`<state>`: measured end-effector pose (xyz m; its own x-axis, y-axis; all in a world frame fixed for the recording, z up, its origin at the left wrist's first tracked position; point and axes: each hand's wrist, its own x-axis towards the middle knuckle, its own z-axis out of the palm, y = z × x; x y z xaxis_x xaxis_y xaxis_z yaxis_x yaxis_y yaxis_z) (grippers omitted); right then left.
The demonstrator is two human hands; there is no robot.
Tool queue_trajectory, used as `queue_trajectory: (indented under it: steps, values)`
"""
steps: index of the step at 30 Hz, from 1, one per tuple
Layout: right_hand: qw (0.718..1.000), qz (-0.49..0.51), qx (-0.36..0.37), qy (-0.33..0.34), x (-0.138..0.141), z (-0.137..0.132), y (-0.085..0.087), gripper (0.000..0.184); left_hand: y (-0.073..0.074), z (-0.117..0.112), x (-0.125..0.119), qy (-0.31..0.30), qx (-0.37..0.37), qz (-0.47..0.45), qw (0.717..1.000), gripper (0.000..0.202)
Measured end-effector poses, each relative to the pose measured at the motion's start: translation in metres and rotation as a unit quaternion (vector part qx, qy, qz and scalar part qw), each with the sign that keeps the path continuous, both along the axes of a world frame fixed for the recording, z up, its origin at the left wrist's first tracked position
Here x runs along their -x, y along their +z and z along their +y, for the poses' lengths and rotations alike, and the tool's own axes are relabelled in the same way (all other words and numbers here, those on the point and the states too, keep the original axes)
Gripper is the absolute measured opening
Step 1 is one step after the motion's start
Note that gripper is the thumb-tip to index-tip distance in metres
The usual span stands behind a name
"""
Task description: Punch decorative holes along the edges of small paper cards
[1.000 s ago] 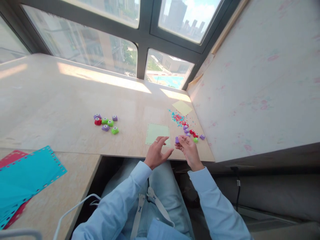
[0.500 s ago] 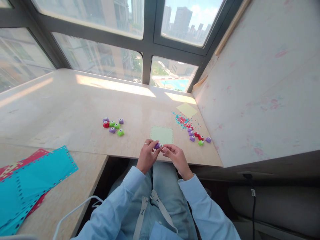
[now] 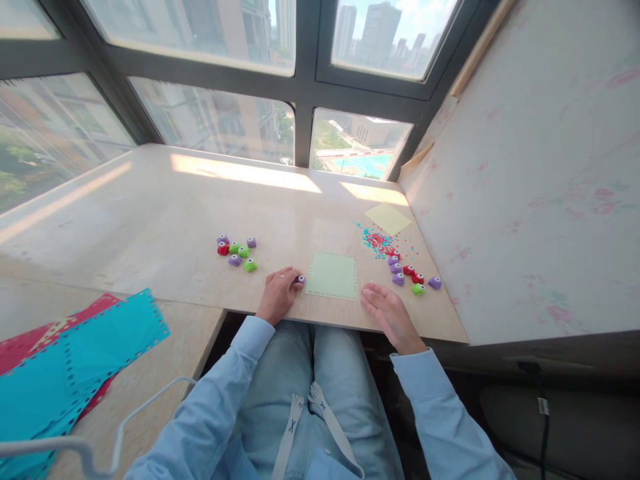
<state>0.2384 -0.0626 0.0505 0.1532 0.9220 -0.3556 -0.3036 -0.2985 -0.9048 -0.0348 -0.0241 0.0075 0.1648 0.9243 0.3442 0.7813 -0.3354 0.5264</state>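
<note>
My left hand [image 3: 280, 291] is closed around a small purple craft punch [image 3: 300, 280], just off the left edge of a pale green paper sheet [image 3: 332, 275]. Rows of small punched holes run along the sheet's edges. On the sheet's other side, my right hand [image 3: 387, 312] rests near the table's front edge, fingers stretched out and nothing in them. To the left lies a group of red, purple and green craft punches [image 3: 243, 252]. A second group of craft punches [image 3: 409, 270] sits at the right, beyond my right hand.
Red and blue paper confetti [image 3: 379, 243] is scattered at the right, near a pale yellow sheet [image 3: 387, 219]. Blue punched sheets [image 3: 117, 333] overlap red sheets [image 3: 30, 340] at the left. A white cable [image 3: 125, 427] curves at lower left. A wall [image 3: 540, 200] borders the right side.
My hands have parted. The left moved left with the purple punch, down beside the green sheet. My right hand let go and moved right, its fingers straightening. The view shifted slightly.
</note>
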Motion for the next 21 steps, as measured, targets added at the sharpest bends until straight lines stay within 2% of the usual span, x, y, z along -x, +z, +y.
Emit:
queue_trajectory:
  steps: [4,14,21]
  values:
    - [0.999,0.035,0.016,0.005,0.005,0.004,0.000,0.031,-0.004,-0.001,-0.001,-0.005,-0.016,0.004,1.000,0.023]
    - [0.992,0.123,0.023,0.002,0.022,0.016,0.001,0.024,0.002,-0.004,-0.002,0.002,-0.019,0.031,0.999,0.022]
    - [0.981,0.165,0.100,0.036,0.033,0.033,0.005,0.002,0.002,-0.005,-0.001,0.001,-0.017,0.035,0.999,0.023]
